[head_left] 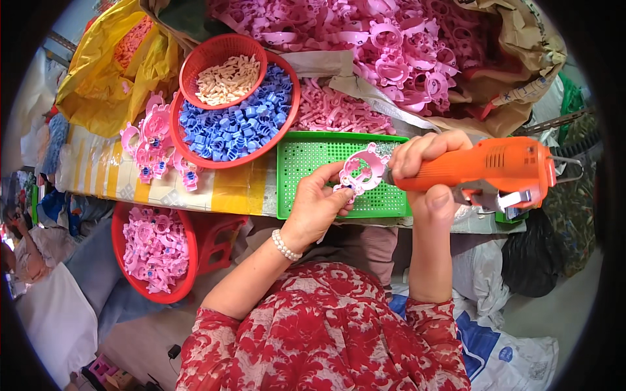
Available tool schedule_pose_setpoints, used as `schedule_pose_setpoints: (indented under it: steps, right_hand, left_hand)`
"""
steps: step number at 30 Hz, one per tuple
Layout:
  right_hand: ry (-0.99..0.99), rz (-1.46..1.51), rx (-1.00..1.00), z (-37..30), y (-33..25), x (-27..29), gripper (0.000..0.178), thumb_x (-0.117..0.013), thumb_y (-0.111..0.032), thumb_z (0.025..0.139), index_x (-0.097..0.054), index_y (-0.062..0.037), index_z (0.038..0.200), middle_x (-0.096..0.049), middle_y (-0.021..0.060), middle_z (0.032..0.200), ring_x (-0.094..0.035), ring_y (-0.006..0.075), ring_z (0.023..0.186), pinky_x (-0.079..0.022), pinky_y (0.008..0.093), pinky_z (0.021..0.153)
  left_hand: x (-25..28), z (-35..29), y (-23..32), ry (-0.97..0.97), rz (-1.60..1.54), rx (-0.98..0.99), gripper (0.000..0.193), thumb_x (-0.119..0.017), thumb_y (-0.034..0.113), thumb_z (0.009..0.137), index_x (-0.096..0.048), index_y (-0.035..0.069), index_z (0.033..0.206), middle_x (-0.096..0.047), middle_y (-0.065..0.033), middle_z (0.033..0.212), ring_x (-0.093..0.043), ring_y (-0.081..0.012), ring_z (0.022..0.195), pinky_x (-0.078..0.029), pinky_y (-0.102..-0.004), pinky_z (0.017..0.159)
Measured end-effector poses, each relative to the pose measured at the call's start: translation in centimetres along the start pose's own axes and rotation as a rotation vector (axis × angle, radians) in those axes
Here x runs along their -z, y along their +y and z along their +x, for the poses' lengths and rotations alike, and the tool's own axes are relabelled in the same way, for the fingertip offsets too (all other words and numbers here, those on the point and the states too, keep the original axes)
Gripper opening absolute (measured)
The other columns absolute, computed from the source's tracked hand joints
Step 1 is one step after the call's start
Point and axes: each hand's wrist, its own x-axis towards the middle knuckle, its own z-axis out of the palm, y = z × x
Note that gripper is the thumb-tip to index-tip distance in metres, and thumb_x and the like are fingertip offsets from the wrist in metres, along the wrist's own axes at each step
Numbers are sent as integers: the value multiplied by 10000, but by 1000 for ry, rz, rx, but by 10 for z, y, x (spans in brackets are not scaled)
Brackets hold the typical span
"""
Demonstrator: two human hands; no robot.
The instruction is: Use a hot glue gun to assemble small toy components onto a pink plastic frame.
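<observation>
Between the thumb and fingers of my left hand (316,201) is a pink ring-shaped plastic part (366,168), with a bit of blue near my fingertips. My right hand (427,159) wraps round an orange electric screwdriver (489,166), which lies nearly level. Its front end meets the right side of the pink part; the exact contact is hidden by my fingers. Both hands are over a green perforated tray (306,173), where small silvery screws (386,150) show at the far right behind the part.
Left of the tray, a red basket (290,124) holds blue pieces (238,127), and a smaller basket (189,72) holds cream pieces. Pink parts (153,140) are piled beside them. A large sack (521,58) of pink parts stands behind. Below the table edge is a red basin (189,267).
</observation>
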Motion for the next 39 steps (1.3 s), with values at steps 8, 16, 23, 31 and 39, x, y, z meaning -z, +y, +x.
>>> schedule_pose_setpoints:
  steps: [8, 16, 23, 31, 39]
  right_hand:
    - [183, -294, -61, 0, 2, 17, 519, -728, -405, 758, -423, -45, 975, -512, 83, 738, -516, 190, 642, -469, 322, 613]
    - [208, -269, -38, -9, 16, 21, 476, -726, -298, 766, -421, -24, 1007, -506, 89, 766, -521, 176, 656, -474, 305, 601]
    - [180, -265, -62, -6, 20, 14, 450, -709, -316, 779, -423, -32, 980, -492, 79, 743, -504, 171, 645, -455, 300, 607]
    - [192, -272, -71, -11, 22, 18, 411, -692, -267, 811, -418, -51, 1029, -501, 75, 773, -515, 169, 666, -463, 307, 617]
    - [148, -304, -128, -8, 14, 11, 429, -700, -258, 806, -405, -44, 1032, -493, 76, 790, -521, 166, 679, -478, 319, 628]
  left_hand:
    - [7, -5, 7, 12, -76, -6, 424, -599, -28, 841, -489, 3, 1249, -599, -55, 1034, -613, -97, 714, -530, -221, 630]
    - [18, -25, 21, 14, -130, -181, 455, -526, -78, 794, -467, 11, 1236, -589, -41, 1001, -594, -108, 761, -514, -256, 662]
    - [58, -53, 65, 229, -139, -446, 388, -512, -75, 794, -491, 14, 1172, -608, -35, 914, -600, -92, 713, -506, -224, 627]
    - [159, -48, 142, 678, 181, -879, 342, -532, -74, 788, -516, -16, 1125, -624, -45, 884, -606, -109, 701, -506, -220, 591]
    - [284, 8, 121, 1222, 1526, -523, 734, -541, 451, 859, -318, 10, 1400, -348, -278, 1390, -316, -392, 1298, -200, -496, 1086]
